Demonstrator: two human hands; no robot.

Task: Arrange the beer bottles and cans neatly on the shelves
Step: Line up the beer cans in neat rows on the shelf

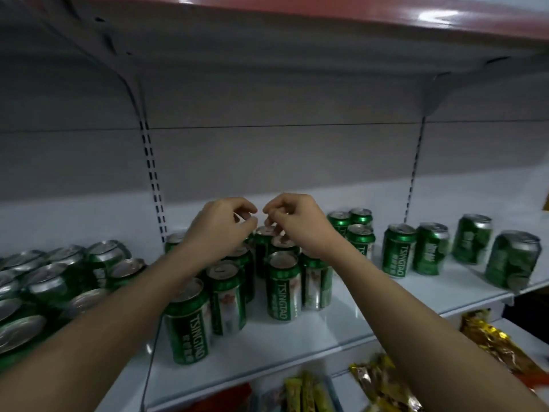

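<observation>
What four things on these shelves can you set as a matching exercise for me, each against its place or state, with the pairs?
Things:
1. left hand
2. rightmost can
3. lying cans
4. gold snack packets

Places or states:
A. shelf below, right
B. on their sides, far left
C. fingers curled above the middle cans
D. standing at the right end of the shelf

Pairs: 1-C, 2-D, 3-B, 4-A

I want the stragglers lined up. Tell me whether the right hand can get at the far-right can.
Probably yes. The right hand holds nothing and hovers over the middle cluster; the far-right can stands alone near the shelf edge, open above and in front.
</observation>
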